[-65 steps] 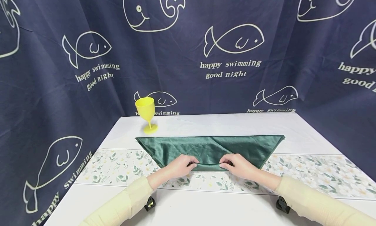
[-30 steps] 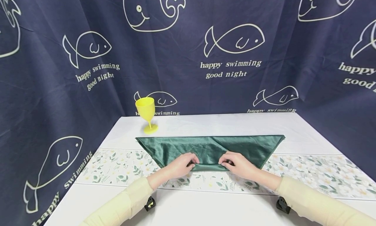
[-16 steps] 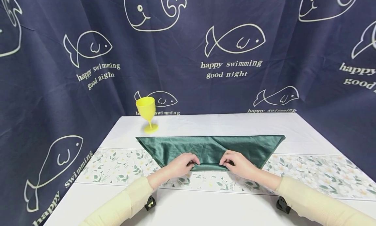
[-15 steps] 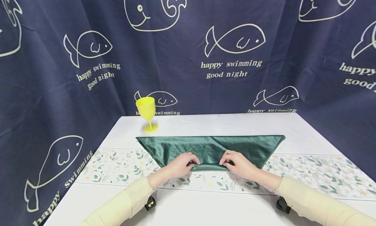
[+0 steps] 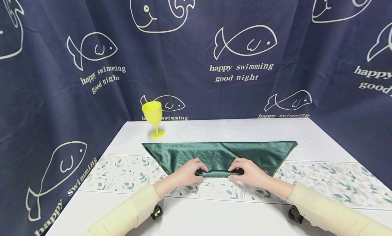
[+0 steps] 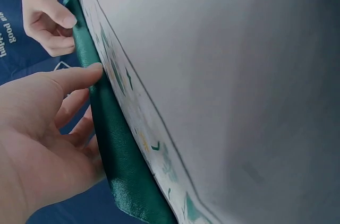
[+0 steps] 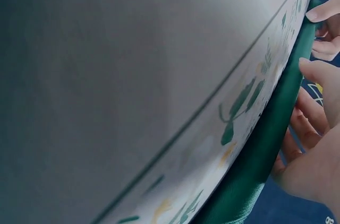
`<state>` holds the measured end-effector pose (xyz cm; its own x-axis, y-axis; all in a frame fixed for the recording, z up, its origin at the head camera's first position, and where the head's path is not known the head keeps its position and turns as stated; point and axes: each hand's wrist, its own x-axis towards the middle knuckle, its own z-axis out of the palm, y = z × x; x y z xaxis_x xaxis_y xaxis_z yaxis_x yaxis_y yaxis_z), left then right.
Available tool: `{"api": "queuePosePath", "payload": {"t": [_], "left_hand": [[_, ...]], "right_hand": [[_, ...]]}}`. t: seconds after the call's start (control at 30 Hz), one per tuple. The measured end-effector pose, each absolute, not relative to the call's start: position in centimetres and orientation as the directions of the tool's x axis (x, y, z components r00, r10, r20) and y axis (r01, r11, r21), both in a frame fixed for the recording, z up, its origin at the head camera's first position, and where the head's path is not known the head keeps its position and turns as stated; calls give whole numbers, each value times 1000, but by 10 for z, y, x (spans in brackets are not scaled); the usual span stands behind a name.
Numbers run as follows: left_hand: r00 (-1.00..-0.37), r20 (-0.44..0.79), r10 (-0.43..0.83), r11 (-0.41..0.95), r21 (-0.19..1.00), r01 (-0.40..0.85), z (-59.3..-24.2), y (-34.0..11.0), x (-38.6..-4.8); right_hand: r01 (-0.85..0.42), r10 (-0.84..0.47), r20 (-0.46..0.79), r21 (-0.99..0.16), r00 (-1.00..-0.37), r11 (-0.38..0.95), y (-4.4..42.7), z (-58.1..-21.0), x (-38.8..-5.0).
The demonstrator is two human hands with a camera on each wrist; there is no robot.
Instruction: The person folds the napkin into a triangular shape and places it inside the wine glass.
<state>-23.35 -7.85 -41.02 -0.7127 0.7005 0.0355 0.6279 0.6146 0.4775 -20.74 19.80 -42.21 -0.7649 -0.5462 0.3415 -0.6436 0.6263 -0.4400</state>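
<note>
A dark green satin cloth napkin [image 5: 190, 152] lies on the table, its long straight edge at the back and its narrower near edge turned into a roll [image 5: 215, 173]. My left hand [image 5: 187, 172] grips the left part of this roll, and my right hand [image 5: 250, 173] the right part. In the left wrist view the thumb lies on the near side of the napkin [image 6: 114, 139] with the fingers behind it. The right wrist view shows the same hold on the napkin [image 7: 271, 134]. Parts of the fingertips are hidden behind the roll.
A yellow goblet [image 5: 152, 114] stands upright at the back left of the white table [image 5: 214, 215]. Beneath the napkin runs a floral printed band [image 5: 122, 173]. A navy curtain [image 5: 183, 76] with fish drawings hangs behind and at both sides.
Both thumbs have shifted down to the near side of the napkin's edge, and the hands have opened wider around it. The near edge now looks like a rounder, tighter roll. The goblet stays put.
</note>
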Motion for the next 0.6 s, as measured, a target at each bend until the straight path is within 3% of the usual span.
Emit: {"api": "queuePosePath", "payload": {"t": [0.3, 0.6], "left_hand": [[-707, 55, 705, 609, 464, 643, -411, -79, -235], [-739, 44, 672, 636, 477, 607, -411, -77, -235]], "right_hand": [[-593, -537, 263, -467, -801, 656, 200, -421, -207], [-591, -533, 270, -496, -802, 637, 200, -420, -207]]}}
